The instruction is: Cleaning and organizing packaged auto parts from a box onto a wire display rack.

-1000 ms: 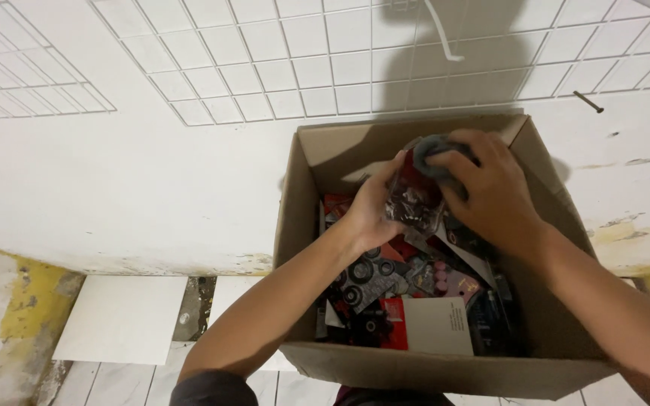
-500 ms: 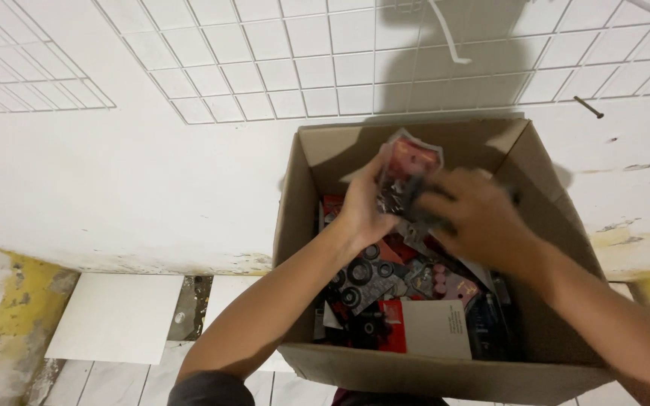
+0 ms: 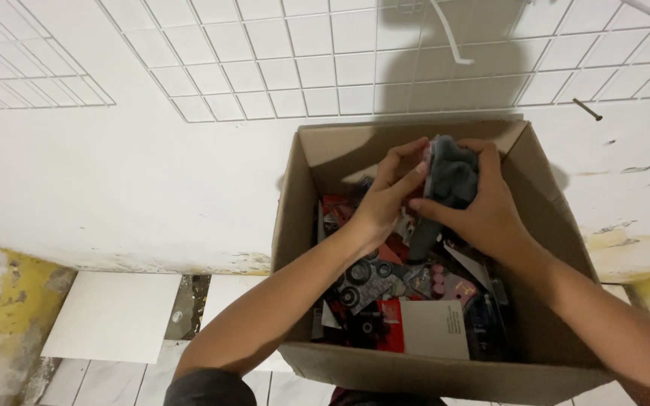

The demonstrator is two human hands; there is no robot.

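Packet (image 3: 451, 174) turned since half a second ago: red printed face gone, grey backing now up. Both hands grip it, left hand (image 3: 385, 197), right hand (image 3: 483, 207), over the box's (image 3: 299, 225) far edge, above the other packets (image 3: 408, 301).

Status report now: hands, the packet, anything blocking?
Left hand and right hand both grip grey packet. Packet above open cardboard box. Nothing blocking.

A storeroom or small shop's back room: a white wire display grid (image 3: 325, 60) leans on a stained, peeling white wall (image 3: 114, 188), above an open brown cardboard box (image 3: 551, 225) crammed with red-carded blister packs (image 3: 415, 323).
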